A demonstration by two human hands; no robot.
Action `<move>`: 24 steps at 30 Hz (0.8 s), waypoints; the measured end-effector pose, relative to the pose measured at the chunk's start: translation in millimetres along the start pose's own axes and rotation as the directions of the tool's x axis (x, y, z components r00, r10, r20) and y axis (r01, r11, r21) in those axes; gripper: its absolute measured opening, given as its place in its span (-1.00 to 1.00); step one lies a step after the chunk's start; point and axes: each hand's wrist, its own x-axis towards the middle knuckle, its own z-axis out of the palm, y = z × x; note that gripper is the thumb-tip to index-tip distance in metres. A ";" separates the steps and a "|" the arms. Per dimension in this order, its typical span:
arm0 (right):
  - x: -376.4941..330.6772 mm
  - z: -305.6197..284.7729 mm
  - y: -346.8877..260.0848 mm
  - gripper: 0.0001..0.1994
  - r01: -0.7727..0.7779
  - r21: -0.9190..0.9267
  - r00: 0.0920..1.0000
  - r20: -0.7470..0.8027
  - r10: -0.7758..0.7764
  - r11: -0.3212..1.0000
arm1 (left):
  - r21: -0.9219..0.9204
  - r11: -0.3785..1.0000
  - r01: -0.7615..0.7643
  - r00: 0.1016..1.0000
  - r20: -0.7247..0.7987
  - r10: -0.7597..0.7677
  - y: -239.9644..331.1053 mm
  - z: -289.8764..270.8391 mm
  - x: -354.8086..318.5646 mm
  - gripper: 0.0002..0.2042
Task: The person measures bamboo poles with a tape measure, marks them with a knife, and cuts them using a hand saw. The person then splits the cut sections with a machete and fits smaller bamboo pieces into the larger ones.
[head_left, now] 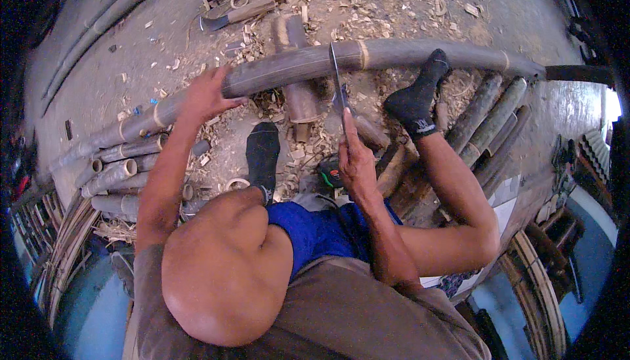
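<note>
A long grey-brown bamboo pole (289,71) with pale joint rings runs across in front of me, over a short thick bamboo piece (302,103). My left hand (209,95) is wrapped round the pole's left part, thumb on the near side. My right hand (357,163) is closed round the handle end of a long narrow-bladed tool (335,68), index finger stretched along it. Its blade lies crosswise on the pole, just left of a pale ring; whether its edge has teeth is too blurred to tell. My right foot in a black sock (430,78) rests against the pole.
Wood chips (367,22) cover the floor. A hooked blade with a wooden handle (239,15) lies beyond the pole. Cut bamboo lengths lie at left (111,177) and right (492,127). My left foot (263,156) is on the floor, near a black-green object (330,172).
</note>
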 end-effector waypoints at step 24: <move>4.2 17.6 -12.9 -0.27 0.029 -0.137 1.000 0.013 -0.028 0.990 | -0.102 0.960 0.261 0.965 0.023 -0.260 133.9 8.1 88.4 -0.32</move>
